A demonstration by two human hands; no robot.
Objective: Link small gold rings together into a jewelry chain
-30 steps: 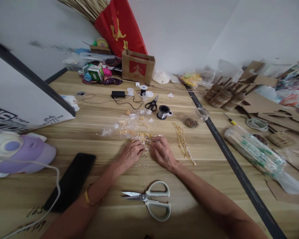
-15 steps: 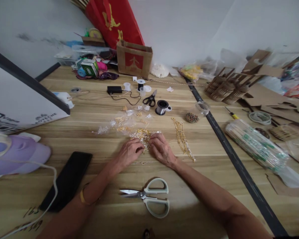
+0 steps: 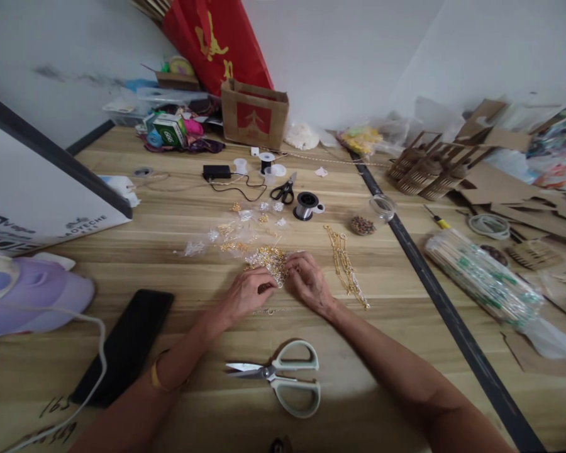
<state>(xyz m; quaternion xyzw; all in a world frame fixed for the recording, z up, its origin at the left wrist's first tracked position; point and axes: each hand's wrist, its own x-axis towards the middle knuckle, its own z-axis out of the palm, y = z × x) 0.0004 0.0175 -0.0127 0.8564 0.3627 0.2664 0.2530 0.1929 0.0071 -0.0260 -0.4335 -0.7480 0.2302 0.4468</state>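
Observation:
A pile of small gold and silver jewelry findings [image 3: 270, 259] lies on the wooden table between my two hands. My left hand [image 3: 251, 289] is at the pile's near left edge, its thumb and fingers pinched together; whatever is in them is too small to make out. On the pile's right side, my right hand [image 3: 306, 277] has its fingers curled in, and their tips are partly hidden. A thin silver chain [image 3: 270, 311] lies just below the pile. Gold chains [image 3: 342, 261] rest to the right of my right hand. White-handled scissors [image 3: 283, 372] lie nearer me, blades pointing left.
Small clear bags of findings [image 3: 236, 233] lie beyond the pile. Behind them are a wire spool [image 3: 306, 205] and black scissors [image 3: 284, 190]. A jar of beads [image 3: 364, 224] lies to the right. A black phone [image 3: 127, 343] is by my left forearm.
My left hand has shifted slightly down and its thumb and fingers have moved at the pile's edge. My right hand's fingers have curled in a little more.

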